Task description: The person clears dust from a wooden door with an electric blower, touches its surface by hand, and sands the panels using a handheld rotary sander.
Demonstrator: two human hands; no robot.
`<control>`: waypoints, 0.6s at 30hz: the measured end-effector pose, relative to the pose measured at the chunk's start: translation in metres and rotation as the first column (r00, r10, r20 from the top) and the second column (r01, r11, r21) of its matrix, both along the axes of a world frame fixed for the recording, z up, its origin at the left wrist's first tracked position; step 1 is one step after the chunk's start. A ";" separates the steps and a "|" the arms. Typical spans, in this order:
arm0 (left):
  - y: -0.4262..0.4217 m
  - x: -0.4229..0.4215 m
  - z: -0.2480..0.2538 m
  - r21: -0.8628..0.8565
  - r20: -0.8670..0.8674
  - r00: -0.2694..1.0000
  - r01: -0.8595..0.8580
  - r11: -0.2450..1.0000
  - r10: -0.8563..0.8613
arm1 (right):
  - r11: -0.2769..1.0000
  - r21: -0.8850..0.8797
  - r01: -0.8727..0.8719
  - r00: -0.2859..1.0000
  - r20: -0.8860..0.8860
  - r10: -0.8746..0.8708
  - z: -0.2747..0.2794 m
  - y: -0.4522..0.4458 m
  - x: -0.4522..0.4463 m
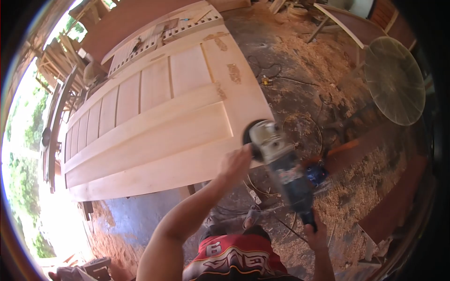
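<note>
An angle grinder (286, 168) with a pale metal head and dark body is tilted over the near right corner of a panelled wooden door (159, 164). Its dark round disc (253, 136) is at the door's edge; blur hides whether they touch. My left hand (236, 161) is closed at the side of the grinder's head, its grip partly hidden. Round the rear end of the tool, by the cord, my right hand (317, 235) is wrapped. Rough brown patches (234, 74) mark the door's right-hand frame piece.
Beyond the door lies a slatted wooden piece (164, 35) with small tools on it. A round fan (395, 80) stands at the right. Cords (295, 80) and wood shavings (347, 210) cover the floor. Stacked timber (61, 58) leans at the left.
</note>
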State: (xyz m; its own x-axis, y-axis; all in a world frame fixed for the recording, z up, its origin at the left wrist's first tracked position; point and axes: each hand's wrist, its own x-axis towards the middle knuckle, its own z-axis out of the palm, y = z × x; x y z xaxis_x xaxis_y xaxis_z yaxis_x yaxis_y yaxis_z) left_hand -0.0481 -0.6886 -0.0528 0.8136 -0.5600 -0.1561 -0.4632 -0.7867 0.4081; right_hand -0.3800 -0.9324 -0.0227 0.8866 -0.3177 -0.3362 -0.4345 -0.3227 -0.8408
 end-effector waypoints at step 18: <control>0.296 -0.060 0.018 0.003 0.128 0.942 -0.312 0.950 0.309 | 0.485 -0.756 -0.439 0.459 0.275 0.845 -0.020 0.174 0.067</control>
State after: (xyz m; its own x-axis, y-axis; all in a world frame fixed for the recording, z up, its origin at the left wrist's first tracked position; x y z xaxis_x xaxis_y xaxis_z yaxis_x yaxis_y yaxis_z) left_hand -0.1077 -0.3928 -0.0346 0.9602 -0.2742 -0.0523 -0.2406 -0.9081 0.3429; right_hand -0.3135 -0.7580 -0.0425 0.8061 0.5188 0.2846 0.5917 -0.7136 -0.3750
